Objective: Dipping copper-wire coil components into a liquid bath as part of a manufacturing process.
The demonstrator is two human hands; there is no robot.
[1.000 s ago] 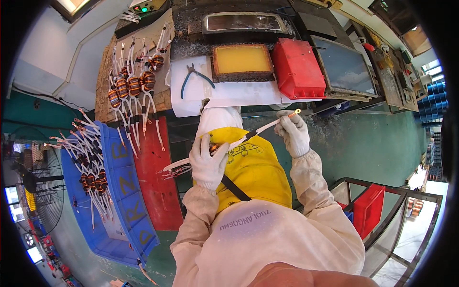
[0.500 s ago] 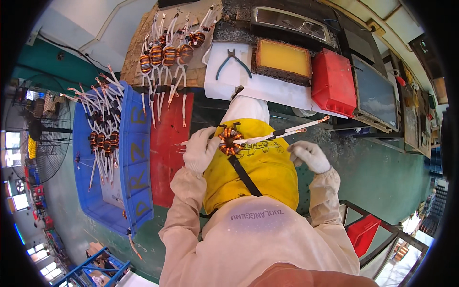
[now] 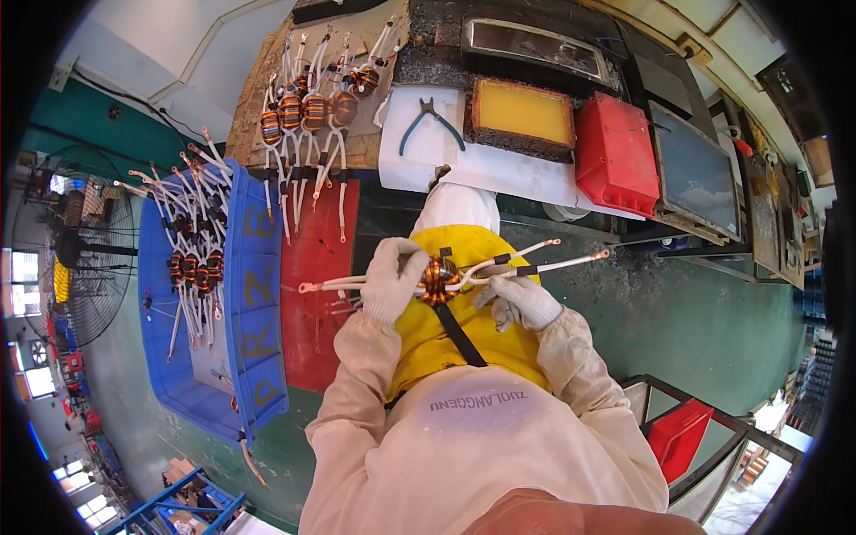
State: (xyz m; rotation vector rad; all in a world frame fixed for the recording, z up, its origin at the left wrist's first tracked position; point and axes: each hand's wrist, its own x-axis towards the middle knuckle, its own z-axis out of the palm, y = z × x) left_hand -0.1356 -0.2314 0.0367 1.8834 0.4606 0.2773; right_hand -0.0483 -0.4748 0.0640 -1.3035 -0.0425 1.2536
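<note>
The person's left hand (image 3: 392, 281), in a white glove, is grasping a toroidal coil (image 3: 440, 280) by its left side; the thumb and the bent fingers press close to the copper-coloured winding. This coil is in front of the body, over the yellow cloth (image 3: 415, 352) on the lap. Its white leads go out to both sides: some pass beyond the left hand, and two extend to the right, ending in copper lugs.

The right hand (image 3: 524, 301), also gloved, is just beside the right-hand leads, with its fingers curled. One cannot tell if these fingers are gripping a lead or only stand next to it.

To the left there is a blue plastic crate (image 3: 254, 334), in which a bunch of similar coils (image 3: 196, 269) lies with leads upward and downward. Other coils (image 3: 312, 111) are lying in a group on the brown board (image 3: 248, 147) of the bench. Near them, on a white sheet (image 3: 397, 165), rest the cutting pliers (image 3: 428, 107) with their handles spread, beside a tray with yellow content (image 3: 522, 111) and a red plastic container (image 3: 617, 147).
</note>
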